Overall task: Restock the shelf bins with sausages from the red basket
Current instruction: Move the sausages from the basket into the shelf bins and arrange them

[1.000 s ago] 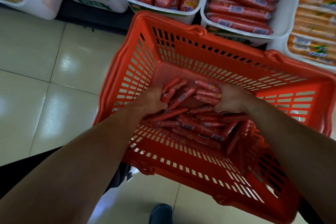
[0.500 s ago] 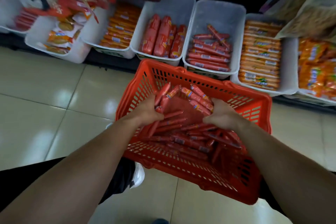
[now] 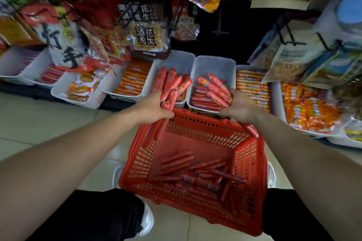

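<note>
— In the red basket [image 3: 252,164]?
— Loose thin sausages [image 3: 197,174], heaped toward the near right corner.
— Hands?
— Left hand [image 3: 154,106] clenched round a fistful of sausages [image 3: 172,94], right hand [image 3: 240,106] likewise round another bunch [image 3: 215,89]; both just past the basket's far rim.
— Beyond that rim?
— White bins: one [image 3: 177,60] with thick sausages, the next [image 3: 215,64] with thin ones, orange packs [image 3: 252,88] right of those.

I see my left hand [image 3: 154,108] gripping a bundle of sausages [image 3: 172,94] above the red basket's [image 3: 260,162] far rim, and my right hand [image 3: 240,107] clutching another bunch [image 3: 214,90] over a white shelf bin [image 3: 215,64]. More loose sausages [image 3: 195,176] lie in the basket on the tiled floor [image 3: 49,123].
</note>
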{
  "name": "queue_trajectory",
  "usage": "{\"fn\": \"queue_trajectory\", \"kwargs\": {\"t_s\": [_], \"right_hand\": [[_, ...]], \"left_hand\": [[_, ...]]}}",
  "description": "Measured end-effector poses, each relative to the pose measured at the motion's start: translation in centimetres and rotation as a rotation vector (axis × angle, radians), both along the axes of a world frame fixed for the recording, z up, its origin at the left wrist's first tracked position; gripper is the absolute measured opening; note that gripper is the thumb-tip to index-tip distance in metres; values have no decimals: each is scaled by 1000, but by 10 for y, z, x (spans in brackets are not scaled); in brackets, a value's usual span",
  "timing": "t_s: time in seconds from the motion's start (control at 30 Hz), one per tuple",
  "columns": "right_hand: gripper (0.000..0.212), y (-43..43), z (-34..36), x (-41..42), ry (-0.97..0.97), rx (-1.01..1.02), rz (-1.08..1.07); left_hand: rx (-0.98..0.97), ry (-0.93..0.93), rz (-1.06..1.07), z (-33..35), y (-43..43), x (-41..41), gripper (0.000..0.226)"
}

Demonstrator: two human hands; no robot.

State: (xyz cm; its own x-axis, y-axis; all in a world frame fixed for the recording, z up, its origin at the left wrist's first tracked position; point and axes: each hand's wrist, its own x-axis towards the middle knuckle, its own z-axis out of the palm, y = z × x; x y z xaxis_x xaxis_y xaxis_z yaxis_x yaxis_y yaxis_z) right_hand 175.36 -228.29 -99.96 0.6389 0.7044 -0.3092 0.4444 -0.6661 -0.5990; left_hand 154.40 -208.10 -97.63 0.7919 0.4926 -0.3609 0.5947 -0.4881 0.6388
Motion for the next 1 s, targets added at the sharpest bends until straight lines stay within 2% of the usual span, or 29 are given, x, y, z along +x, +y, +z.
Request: {"fn": "queue_trajectory", "kwargs": {"t_s": [0.1, 0.2, 0.27, 0.37, 0.43, 0.5, 0.57, 0.6, 0.67, 0.73, 0.8, 0.9, 0.97, 1.0], "right_hand": [[41, 25, -5, 20, 4, 52, -56], [40, 56, -24, 39, 21, 47, -60], [42, 79, -42, 53, 30, 54, -43], [46, 113, -65, 70, 48, 89, -45], [50, 127, -85, 82, 54, 108, -36], [68, 132, -107, 90, -1, 41, 10], [102, 127, -127, 96, -97, -106, 110], [108, 122, -131, 99, -152, -209, 151], [97, 110, -135, 108, -255, -434, 231], [87, 103, -130, 114, -293, -548, 319], [77, 99, -119, 120, -358, -575, 401], [52, 93, -97, 124, -494, -542, 540], [45, 82, -86, 126, -499, -509, 616], [47, 74, -84, 128, -496, -506, 640]], "left_hand": [[-43, -65, 18, 0, 14, 16, 76], [-102, -134, 86, -23, 31, 29, 79], [-137, -155, 133, -39, 42, 40, 69], [-165, -190, 208, -62, 56, 57, 42], [-161, -218, 243, -80, 64, 65, 34], [-173, -219, 279, -92, 71, 70, 31], [-169, -214, 304, -101, 78, 74, 29], [-164, -213, 311, -101, 81, 77, 28], [-158, -203, 314, -100, 82, 83, 27], [-140, -196, 312, -100, 85, 87, 28], [-118, -192, 292, -97, 81, 92, 30], [-76, -111, 244, -98, 77, 101, 35], [-20, -48, 184, -99, 75, 111, 55], [39, -20, 128, -100, 73, 118, 74]]}}
